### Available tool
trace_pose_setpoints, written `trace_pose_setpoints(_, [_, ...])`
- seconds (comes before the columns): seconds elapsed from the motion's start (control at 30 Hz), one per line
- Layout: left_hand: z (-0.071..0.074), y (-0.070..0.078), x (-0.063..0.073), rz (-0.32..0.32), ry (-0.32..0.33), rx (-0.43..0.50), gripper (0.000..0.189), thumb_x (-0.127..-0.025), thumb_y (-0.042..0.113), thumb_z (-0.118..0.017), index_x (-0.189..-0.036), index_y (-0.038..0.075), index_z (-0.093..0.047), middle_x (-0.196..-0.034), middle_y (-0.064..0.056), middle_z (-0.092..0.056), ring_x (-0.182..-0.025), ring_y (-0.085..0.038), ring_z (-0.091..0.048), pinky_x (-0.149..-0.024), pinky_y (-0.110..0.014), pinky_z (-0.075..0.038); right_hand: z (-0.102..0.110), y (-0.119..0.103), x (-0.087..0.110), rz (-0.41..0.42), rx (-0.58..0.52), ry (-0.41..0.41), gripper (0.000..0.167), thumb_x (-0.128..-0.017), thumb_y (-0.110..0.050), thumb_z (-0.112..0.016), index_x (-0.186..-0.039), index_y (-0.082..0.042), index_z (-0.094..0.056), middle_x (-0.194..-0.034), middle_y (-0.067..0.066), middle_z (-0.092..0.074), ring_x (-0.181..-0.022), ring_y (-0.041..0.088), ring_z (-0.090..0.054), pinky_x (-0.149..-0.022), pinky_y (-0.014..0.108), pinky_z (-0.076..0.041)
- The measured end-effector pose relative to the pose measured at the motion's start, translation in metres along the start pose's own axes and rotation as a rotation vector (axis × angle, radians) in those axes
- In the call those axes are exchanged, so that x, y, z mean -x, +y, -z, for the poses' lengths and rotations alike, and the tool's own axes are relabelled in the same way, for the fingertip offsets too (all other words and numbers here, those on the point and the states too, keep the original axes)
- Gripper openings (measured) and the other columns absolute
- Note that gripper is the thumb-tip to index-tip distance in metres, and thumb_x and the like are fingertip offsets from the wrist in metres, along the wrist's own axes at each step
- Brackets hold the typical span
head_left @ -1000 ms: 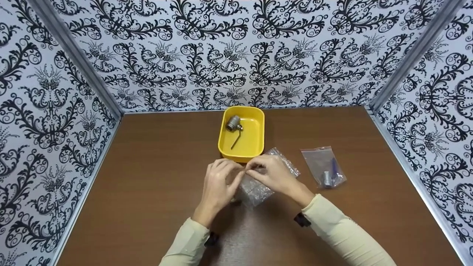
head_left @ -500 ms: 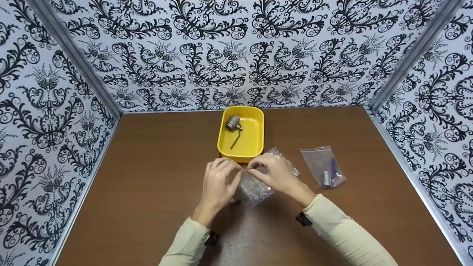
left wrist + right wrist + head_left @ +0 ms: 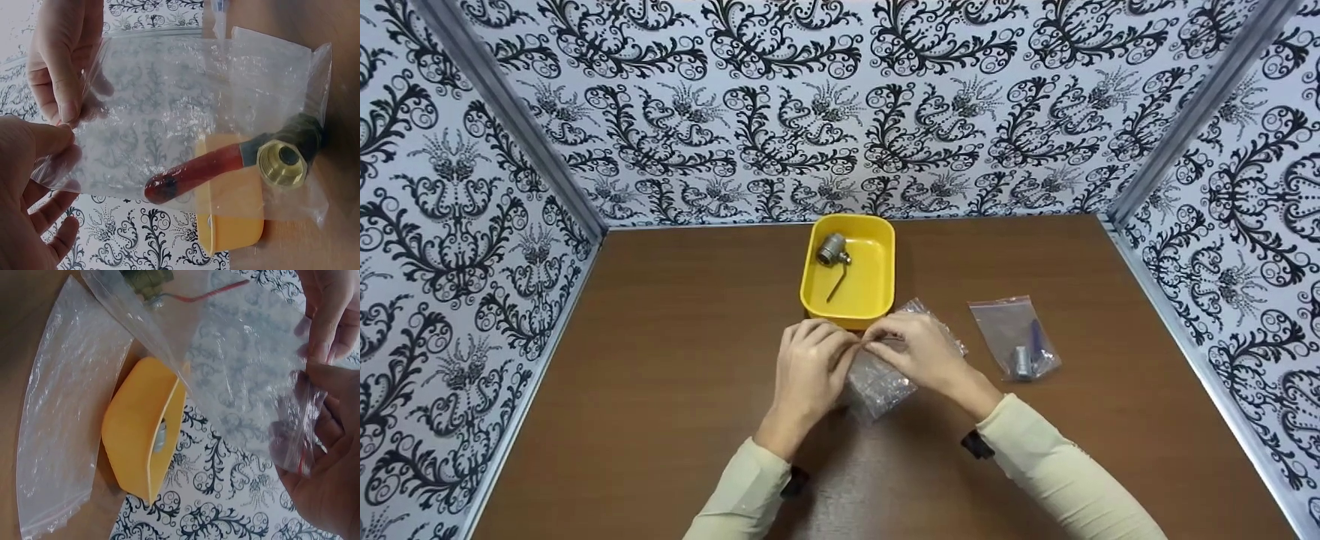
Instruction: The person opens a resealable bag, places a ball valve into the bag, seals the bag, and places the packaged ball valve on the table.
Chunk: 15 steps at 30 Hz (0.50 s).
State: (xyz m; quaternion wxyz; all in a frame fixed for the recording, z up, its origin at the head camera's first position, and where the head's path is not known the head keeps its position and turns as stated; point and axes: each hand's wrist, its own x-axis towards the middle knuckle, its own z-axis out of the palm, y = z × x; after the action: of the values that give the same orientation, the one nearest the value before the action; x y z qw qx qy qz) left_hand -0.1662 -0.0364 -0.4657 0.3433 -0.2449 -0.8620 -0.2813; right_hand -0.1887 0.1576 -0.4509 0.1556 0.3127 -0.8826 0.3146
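Note:
My left hand (image 3: 810, 367) and right hand (image 3: 919, 352) meet in front of the yellow tray, both pinching the top edge of a clear zip bag (image 3: 152, 112). The fingertips of the two hands nearly touch at the red-lined seal. Inside the bag sits a brass ball valve (image 3: 281, 163) with a red lever handle, low down near the tabletop. From the head view the valve is hidden behind the left hand. Another clear bag (image 3: 73, 410) lies flat on the table beside the held one, its zip end toward the far right.
Behind the hands stands the yellow tray (image 3: 810, 289), with a grey metal valve (image 3: 832, 249) with a thin bent lever inside. Right of the hands lies a zip bag (image 3: 997, 322) containing a metal cylinder (image 3: 1022, 361) and something blue. Patterned walls (image 3: 840, 112) enclose the brown table (image 3: 682, 337).
The left hand has shifted slightly to the right, its fingertips closer to the right hand's along the bag's edge. The right hand has hardly moved.

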Motion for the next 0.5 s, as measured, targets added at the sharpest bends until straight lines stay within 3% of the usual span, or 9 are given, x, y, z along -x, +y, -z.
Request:
trace_pose_setpoints(0.17, [-0.0003,0.0009,0.0001,-0.002,0.0,-0.015,0.004,-0.087,0.024,-0.072,-0.086,0.02,-0.073,-0.086,0.008,-0.071,-0.094,-0.017,-0.063,-0.087,-0.037,-0.043,0.002,0.0016,0.0012,-0.013,0.016,0.007,0.006,-0.087,-0.025,-0.073,-0.09,-0.02,-0.073,-0.087,-0.006,-0.072,-0.083,0.008,-0.067,-0.079,0.032,-0.053])
trace_pose_setpoints(0.33, [-0.001,0.0024,-0.0015,-0.049,-0.002,-0.064,0.005,-0.086,0.024,-0.072,-0.087,0.02,-0.072,-0.087,0.007,-0.071,-0.095,-0.017,-0.062,-0.09,-0.039,-0.042,0.0003,-0.0001,0.0037,0.038,0.084,0.04,0.005,-0.086,-0.022,-0.074,-0.089,-0.019,-0.072,-0.087,-0.005,-0.072,-0.081,0.012,-0.067,-0.075,0.032,-0.054])
trace_pose_setpoints(0.5, [-0.0025,0.0033,-0.0024,-0.06,-0.001,-0.085,0.006,-0.086,0.025,-0.072,-0.085,0.019,-0.072,-0.085,0.007,-0.071,-0.095,-0.017,-0.062,-0.09,-0.039,-0.043,-0.0016,0.0006,0.0039,0.045,0.084,0.05,0.008,-0.086,-0.024,-0.073,-0.09,-0.017,-0.072,-0.088,-0.005,-0.073,-0.082,0.012,-0.068,-0.077,0.033,-0.054])
